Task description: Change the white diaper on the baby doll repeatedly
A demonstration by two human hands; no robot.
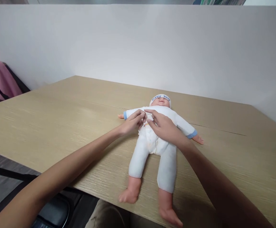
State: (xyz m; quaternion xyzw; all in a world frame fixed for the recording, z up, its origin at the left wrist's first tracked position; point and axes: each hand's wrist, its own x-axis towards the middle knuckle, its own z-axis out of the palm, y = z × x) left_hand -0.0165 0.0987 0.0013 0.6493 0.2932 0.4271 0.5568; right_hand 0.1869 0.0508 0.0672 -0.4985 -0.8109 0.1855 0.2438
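Observation:
A baby doll (167, 179) lies on its back, feet towards me, in a white outfit with blue cuffs and a white headband with blue lettering. Round its hips is a white diaper (152, 139) with a faint printed front. At the diaper's waist, on the left side, my left hand (133, 122) has its fingers curled in and pinching the edge. My right hand (164, 126) is over the doll's belly, index finger stretched towards my left hand and thumb apart from it, near the diaper's upper edge. The two hands' fingertips nearly meet and hide part of the waistband.
The doll rests on a light wooden table (57, 126) with a thin seam across it. Behind stands a white partition (138, 44). A pink cloth (0, 76) hangs at far left. Below the table's front edge are a dark chair (54, 209) and my trousered leg (107, 215).

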